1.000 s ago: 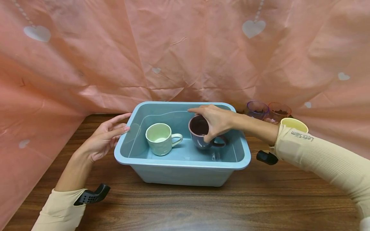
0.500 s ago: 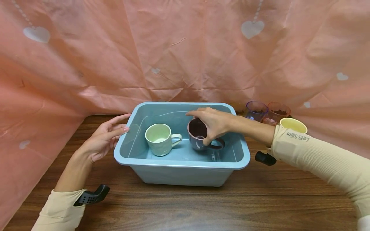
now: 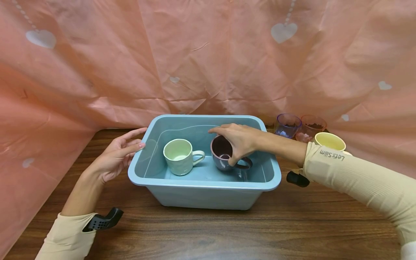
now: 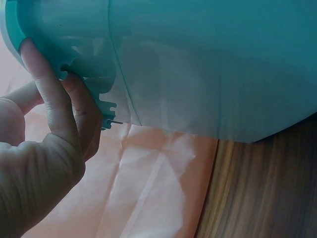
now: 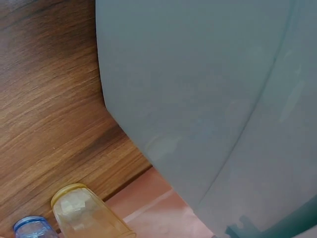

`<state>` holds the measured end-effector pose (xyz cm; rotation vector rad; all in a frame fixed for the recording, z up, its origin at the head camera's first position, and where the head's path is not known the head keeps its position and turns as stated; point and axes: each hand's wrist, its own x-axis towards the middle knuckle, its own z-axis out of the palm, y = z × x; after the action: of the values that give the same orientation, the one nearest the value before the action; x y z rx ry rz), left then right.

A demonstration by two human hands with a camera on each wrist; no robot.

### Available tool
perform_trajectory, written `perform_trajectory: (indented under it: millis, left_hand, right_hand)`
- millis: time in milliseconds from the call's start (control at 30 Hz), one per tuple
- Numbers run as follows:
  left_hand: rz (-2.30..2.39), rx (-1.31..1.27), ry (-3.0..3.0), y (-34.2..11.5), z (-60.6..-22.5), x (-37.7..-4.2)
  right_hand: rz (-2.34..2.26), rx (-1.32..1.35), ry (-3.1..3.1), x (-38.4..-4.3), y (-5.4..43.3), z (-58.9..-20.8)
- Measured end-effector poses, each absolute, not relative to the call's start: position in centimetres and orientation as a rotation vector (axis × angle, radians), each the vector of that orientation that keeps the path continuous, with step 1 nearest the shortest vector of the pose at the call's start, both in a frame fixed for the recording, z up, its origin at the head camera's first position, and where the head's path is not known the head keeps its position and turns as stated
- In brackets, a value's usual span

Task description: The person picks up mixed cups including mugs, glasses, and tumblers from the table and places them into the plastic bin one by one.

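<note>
In the head view a pale blue plastic tub (image 3: pixel 201 196) stands on the table. My left hand (image 3: pixel 112 159) holds its left rim, thumb on top; the left wrist view shows this hand's fingers (image 4: pixel 54 101) at the rim, some tucked beneath it. Inside the tub, on the left, a pale green mug (image 3: pixel 180 162) stands upright with its handle to the right. Right of it, my right hand (image 3: pixel 242 141) grips a dark purple mug (image 3: pixel 221 160) from above, thumb on the near side. Its far fingers are partly hidden. The right wrist view shows only the tub's outside.
Behind my right forearm are a yellow mug (image 3: pixel 329 141), a blue-rimmed clear cup (image 3: pixel 288 124) and a reddish clear cup (image 3: pixel 312 124). A yellow clear cup (image 5: pixel 86 210) stands beside the tub. Pink cloth (image 3: pixel 195 65) hangs behind the wooden table (image 3: pixel 208 234).
My right hand has lowered slightly with the purple mug, shifting a little left. My left hand, the tub and the green mug have stayed in place.
</note>
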<state>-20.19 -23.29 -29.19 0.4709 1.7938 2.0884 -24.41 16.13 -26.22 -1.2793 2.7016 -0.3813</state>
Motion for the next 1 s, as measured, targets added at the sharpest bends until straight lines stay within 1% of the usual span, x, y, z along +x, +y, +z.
perform_trajectory:
  millis: [200,533,733,1000]
  left_hand:
    - [2.075,0.475,1.805,-23.3,-29.2,-20.2]
    - [2.083,0.455,1.801,-23.2,-29.2,-20.4]
    - [2.086,0.455,1.796,-23.1,-29.3,-20.4]
    - [2.098,0.465,1.783,-23.1,-29.4,-20.6]
  right_hand:
    - [-0.377,-1.269,2.709,-24.3,16.1,-26.5]
    - [-0.41,-1.231,2.808,-24.2,16.0,-23.4]
    - [-0.397,-1.132,2.848,-24.0,16.4,-22.8]
    - [-0.412,-1.107,2.886,-23.7,17.1,-22.1]
